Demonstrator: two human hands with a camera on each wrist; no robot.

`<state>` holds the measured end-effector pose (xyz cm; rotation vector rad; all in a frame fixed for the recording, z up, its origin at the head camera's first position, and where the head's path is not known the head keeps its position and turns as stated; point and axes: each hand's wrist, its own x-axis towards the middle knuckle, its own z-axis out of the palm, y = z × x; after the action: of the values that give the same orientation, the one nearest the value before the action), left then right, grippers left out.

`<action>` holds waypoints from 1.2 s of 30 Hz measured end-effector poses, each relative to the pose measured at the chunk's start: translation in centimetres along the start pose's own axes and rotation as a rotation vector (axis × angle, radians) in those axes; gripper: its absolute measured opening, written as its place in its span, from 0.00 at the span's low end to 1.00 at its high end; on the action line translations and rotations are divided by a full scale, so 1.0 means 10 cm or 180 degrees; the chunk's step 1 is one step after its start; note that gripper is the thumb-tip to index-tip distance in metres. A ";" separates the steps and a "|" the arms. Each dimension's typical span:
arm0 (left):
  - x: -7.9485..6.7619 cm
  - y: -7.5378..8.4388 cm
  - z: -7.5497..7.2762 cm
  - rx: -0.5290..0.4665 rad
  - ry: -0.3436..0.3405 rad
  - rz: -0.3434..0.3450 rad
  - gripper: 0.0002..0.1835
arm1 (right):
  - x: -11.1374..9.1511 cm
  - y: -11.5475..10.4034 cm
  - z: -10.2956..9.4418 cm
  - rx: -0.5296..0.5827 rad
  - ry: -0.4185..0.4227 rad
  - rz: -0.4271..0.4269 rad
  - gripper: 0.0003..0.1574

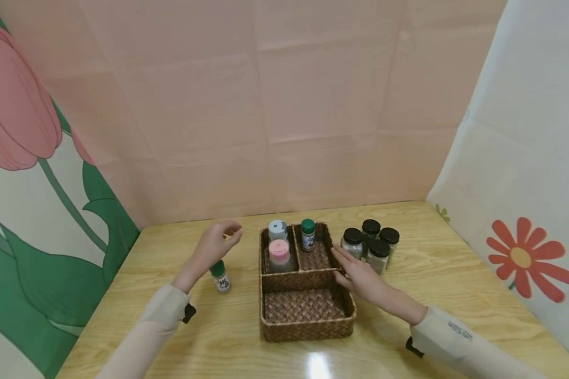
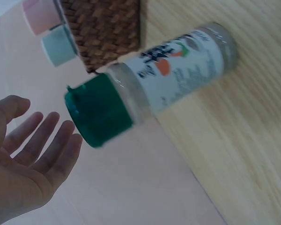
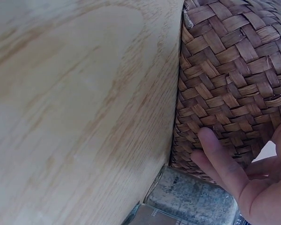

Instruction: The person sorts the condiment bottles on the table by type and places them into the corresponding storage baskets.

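Observation:
My left hand (image 1: 213,246) hovers left of the basket with loosely bent fingers and nothing in its grasp. Just below it stands a small seasoning bottle with a green cap (image 1: 220,277); in the left wrist view the fingertips are beside the bottle's cap (image 2: 99,110). My right hand (image 1: 362,275) lies along the right side of the brown woven basket (image 1: 308,330). Its straight fingers (image 3: 220,159) touch the woven outer wall (image 3: 229,79). In the back left compartment are a white-capped bottle (image 1: 277,229) and a pink-capped bottle (image 1: 280,255). Another green-capped bottle (image 1: 308,235) stands in the back right compartment.
Several black-lidded glass jars (image 1: 378,252) stand close together right of the basket, beside my right hand. The wooden table (image 1: 208,337) meets a pink cloth backdrop (image 1: 218,131) at its far edge. Floral cloths hang on both sides.

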<state>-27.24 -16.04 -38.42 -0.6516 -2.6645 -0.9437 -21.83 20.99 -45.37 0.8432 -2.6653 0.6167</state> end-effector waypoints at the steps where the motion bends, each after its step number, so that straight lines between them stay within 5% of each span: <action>1: -0.02 -0.02 -0.01 0.0002 0.0009 0.0002 0.15 | 0.00 0.00 0.00 -0.0007 0.0003 0.0004 0.36; 13: -0.20 -0.14 -0.07 0.0088 -0.0030 -0.0177 0.20 | 0.02 0.00 0.00 -0.0016 -0.0045 0.0032 0.36; 23: -0.29 -0.19 -0.07 0.0168 0.0125 -0.0053 0.16 | 0.02 0.00 -0.01 -0.0010 -0.0026 0.0013 0.36; 36: -0.41 -0.24 -0.13 0.0144 -0.0020 -0.0167 0.15 | 0.01 0.00 -0.01 -0.0023 -0.0098 0.0104 0.36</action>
<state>-24.76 -19.86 -40.24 -0.5782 -2.7123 -0.8932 -21.90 20.99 -45.25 0.8151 -2.7124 0.6060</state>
